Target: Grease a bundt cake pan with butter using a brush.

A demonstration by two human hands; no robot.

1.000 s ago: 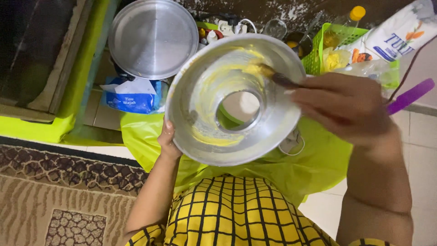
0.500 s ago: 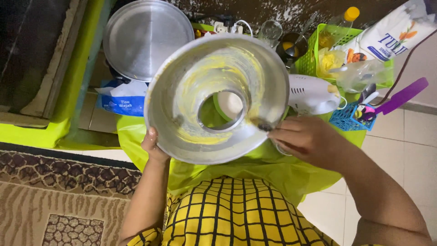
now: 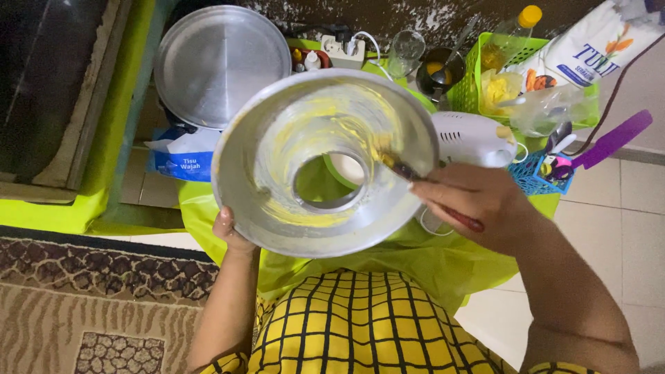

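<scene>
Two hands are working one pan; items below are running big to small.

- Green plastic sheet (image 3: pixel 228 211) is covering the floor under the work area, w/ a patterned rug (image 3: pixel 90 298) lying to the left of it.
- Ring cake pan (image 3: pixel 324 162), bare metal w/ a centre tube, is being held tilted up toward the camera, above the sheet and in front of the person's yellow checked top (image 3: pixel 360 325). Yellow grease is streaking its inner wall.
- Round metal lid (image 3: pixel 220 64) is lying flat behind the pan, apart from it.
- White hand mixer (image 3: pixel 474 138) is lying just right of the pan rim, partly hidden by it.
- Green basket (image 3: pixel 478 69) is sitting behind the mixer, w/ a bottle and bags in it.
- Right hand (image 3: pixel 478 208) is clenching around a brush handle, fingers wrapped tight; hand is sitting at the pan's right rim.
- Left hand (image 3: pixel 232 232) is gripping the pan's lower-left edge, thumb showing on the rim, rest hidden behind the metal.
- Brush (image 3: pixel 402 168) is reaching in over the right rim, tip touching the inner wall beside the centre tube, yellow on the bristles.
</scene>
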